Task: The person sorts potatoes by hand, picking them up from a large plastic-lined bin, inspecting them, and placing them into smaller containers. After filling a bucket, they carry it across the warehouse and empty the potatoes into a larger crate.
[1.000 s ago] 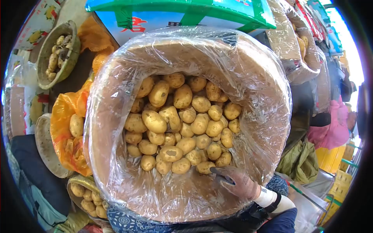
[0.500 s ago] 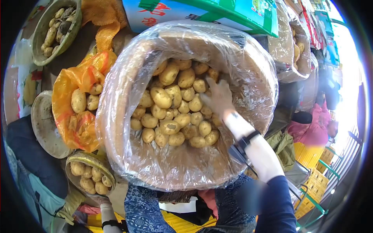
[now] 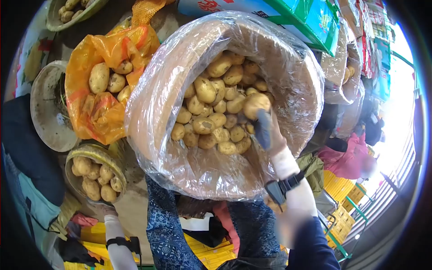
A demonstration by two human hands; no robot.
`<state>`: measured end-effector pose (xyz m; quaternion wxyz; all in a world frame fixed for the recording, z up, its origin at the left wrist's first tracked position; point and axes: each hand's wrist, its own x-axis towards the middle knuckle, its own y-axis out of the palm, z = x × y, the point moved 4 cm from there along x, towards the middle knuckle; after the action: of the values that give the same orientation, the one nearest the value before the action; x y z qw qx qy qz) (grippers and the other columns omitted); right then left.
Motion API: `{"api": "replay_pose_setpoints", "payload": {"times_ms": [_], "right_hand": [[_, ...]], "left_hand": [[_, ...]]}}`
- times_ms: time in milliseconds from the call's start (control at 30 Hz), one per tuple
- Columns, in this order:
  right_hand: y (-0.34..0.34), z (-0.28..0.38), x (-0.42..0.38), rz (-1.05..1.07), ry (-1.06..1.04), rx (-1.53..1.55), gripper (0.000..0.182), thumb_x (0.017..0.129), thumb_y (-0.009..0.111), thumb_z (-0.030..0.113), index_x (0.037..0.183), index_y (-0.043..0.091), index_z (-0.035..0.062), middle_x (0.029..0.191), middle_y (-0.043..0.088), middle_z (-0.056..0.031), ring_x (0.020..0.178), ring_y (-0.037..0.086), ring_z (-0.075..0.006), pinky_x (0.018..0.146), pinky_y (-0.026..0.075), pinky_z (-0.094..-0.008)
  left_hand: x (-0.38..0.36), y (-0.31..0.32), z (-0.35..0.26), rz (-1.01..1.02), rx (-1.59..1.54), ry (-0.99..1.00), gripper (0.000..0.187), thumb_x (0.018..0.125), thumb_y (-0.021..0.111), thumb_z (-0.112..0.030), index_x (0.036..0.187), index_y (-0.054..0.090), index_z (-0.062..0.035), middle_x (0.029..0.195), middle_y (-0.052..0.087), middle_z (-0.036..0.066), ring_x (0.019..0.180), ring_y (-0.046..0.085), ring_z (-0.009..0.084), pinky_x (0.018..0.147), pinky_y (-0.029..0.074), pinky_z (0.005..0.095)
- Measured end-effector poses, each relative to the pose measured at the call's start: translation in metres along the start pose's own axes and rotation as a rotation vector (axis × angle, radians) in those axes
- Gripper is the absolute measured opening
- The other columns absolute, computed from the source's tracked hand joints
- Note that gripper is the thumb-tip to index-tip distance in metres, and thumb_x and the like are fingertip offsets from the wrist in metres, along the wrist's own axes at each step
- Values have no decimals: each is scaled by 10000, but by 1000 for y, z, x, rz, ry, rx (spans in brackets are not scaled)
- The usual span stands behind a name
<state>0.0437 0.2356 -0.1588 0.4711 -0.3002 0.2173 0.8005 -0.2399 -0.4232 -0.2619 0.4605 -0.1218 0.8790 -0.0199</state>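
Note:
A plastic-lined cardboard box (image 3: 157,85) holds a pile of potatoes (image 3: 205,90). Over the right side of the pile, my right hand (image 3: 269,130), in a grey-palmed glove, is closed on a single potato (image 3: 256,105). At the lower left, my left hand (image 3: 101,208) is at the near rim of a yellow-rimmed basket (image 3: 118,168) that holds several potatoes and is tilted. Its fingers are mostly hidden under the basket, but it grips that rim.
Left of the box lie an orange mesh bag (image 3: 81,74) with potatoes and an empty round basin (image 3: 42,108). Another potato basin (image 3: 53,20) is at the top left. A blue-green carton (image 3: 310,22) stands behind. A person in pink (image 3: 348,155) is at the right.
My right hand has closed on a potato and lifted it off the pile. My left hand and its basket appear higher in view. The whole view has shifted.

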Motion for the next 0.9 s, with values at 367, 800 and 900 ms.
{"api": "replay_pose_setpoints", "payload": {"times_ms": [367, 800, 900], "right_hand": [[53, 35, -140, 656, 84, 932, 855, 822, 571, 681, 1442, 421, 112, 1471, 399, -178, 1323, 383, -465, 1074, 310, -643], [212, 17, -189, 863, -327, -718, 703, 684, 870, 232, 1293, 551, 86, 1247, 545, -206, 1176, 542, -347, 1025, 437, -418], [314, -36, -198, 946, -346, -784, 652, 654, 865, 182, 1246, 599, 129, 1278, 526, -215, 1185, 494, -373, 1035, 421, -429]], "left_hand": [[-41, 15, -19, -165, 182, -70, 661, 962, 419, -608, 1477, 364, -197, 1455, 424, 64, 1262, 476, 264, 1078, 377, 421], [-127, -4, 40, -154, 262, -209, 758, 910, 527, -630, 1500, 309, -207, 1446, 404, 91, 1152, 538, 278, 984, 448, 409], [-101, 0, 6, -71, 213, -27, 740, 929, 518, -600, 1500, 315, -176, 1474, 386, 89, 1210, 509, 269, 1021, 416, 408]]}}
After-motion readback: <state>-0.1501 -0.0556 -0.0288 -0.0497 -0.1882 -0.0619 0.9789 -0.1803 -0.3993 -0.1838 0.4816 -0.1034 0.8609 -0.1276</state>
